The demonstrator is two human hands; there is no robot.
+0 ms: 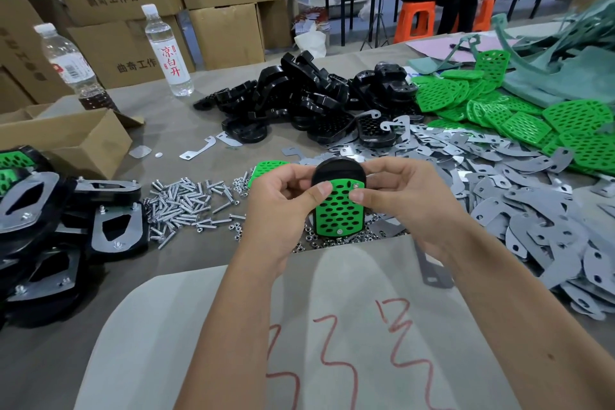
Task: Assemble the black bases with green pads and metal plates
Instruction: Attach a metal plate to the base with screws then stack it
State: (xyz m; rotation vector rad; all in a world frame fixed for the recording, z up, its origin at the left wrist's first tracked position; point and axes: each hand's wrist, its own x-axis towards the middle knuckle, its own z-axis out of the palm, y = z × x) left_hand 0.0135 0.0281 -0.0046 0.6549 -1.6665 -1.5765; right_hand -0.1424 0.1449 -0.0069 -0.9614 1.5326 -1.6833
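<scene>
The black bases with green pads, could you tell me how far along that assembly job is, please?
Done: a stack of finished units lies at the left. In hand: the left hand and right hand hold a black base with a green pad on it, two screws showing. Left: piles of loose bases, pads and metal plates.

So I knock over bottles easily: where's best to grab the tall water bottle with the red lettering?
Grip the water bottle around its mid-body, at the label, coming from the front right. It stands upright, cardboard boxes crowd close behind it and a second bottle stands to its left, so that side looks freest.
</scene>
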